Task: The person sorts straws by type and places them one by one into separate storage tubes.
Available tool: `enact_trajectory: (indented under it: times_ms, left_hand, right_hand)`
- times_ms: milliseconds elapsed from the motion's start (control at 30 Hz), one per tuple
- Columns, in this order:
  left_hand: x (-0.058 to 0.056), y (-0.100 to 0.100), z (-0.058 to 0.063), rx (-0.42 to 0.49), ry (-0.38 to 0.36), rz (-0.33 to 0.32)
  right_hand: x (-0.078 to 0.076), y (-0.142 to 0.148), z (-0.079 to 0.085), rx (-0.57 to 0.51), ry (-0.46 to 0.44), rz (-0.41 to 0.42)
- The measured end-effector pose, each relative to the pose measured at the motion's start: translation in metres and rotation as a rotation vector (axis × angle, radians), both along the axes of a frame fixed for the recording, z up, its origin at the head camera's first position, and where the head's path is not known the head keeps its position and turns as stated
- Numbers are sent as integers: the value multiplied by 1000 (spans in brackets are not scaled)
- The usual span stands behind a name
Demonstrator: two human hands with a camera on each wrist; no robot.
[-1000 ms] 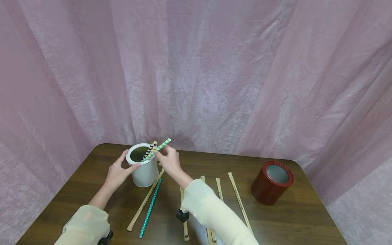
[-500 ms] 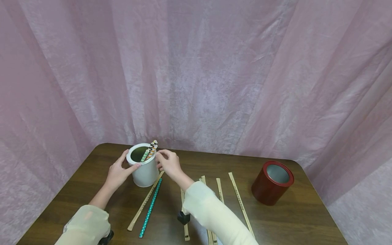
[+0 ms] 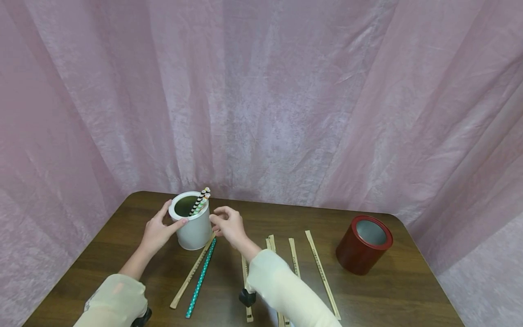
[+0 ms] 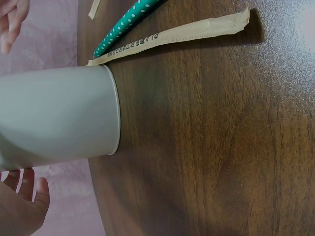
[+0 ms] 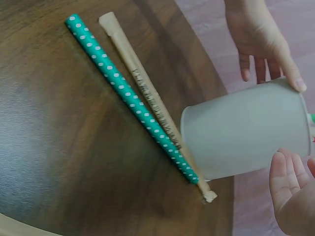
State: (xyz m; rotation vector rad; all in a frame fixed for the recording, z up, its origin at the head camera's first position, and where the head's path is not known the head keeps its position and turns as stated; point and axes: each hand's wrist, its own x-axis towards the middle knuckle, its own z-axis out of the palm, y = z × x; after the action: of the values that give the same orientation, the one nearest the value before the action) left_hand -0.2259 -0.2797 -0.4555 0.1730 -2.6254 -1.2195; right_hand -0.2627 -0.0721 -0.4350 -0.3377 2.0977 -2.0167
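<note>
A white round canister (image 3: 194, 232) stands at the table's back left. Several striped straws (image 3: 199, 202) lean inside it against the right rim, black-and-white and green-and-white ones among them. My left hand (image 3: 157, 230) grips the canister from the left, thumb at the front rim and fingers round the far side. Close by the canister's right wall is my right hand (image 3: 229, 226), its loosely bent fingers holding nothing. In front of the canister lie a teal straw with white dots (image 5: 129, 97) and a paper-wrapped straw (image 5: 146, 93), whose far end reaches the canister's base.
A dark red canister (image 3: 359, 250) with a grey inside stands on the right of the wooden table (image 3: 392, 295). More paper-wrapped straws (image 3: 320, 270) lie across the middle, some partly under the right sleeve (image 3: 282, 286). A pink curtain (image 3: 261, 100) hangs behind the table.
My right hand has let go of the green-and-white straw, which dropped deeper into the white canister beside the others. That hand then moved slightly down and right. The left hand stays put.
</note>
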Motion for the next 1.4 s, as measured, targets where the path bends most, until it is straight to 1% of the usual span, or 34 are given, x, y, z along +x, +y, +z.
enact_trajectory:
  times_ms: [233,400,633,833,933,1100,1267,1400]
  left_hand:
    - [0,0,0,4,-2,-3]
    - [1,0,0,9,4,-6]
    - [0,1,0,9,11,-10]
    - [0,0,-1,14,7,-13]
    - [0,0,-1,15,5,-14]
    - [0,0,-1,18,7,-14]
    - [0,0,-1,23,20,-13]
    - [0,0,-1,28,20,-11]
  right_hand:
    - [4,2,-21,17,-16,1]
    - [9,3,-33,55,-20,11]
    - [17,4,-50,116,-13,62]
    - [24,2,-65,218,25,83]
    - [30,1,-70,275,47,87]
    - [39,0,-74,412,102,79]
    - [43,-3,-75,507,134,50]
    - [44,-8,-79,644,200,19]
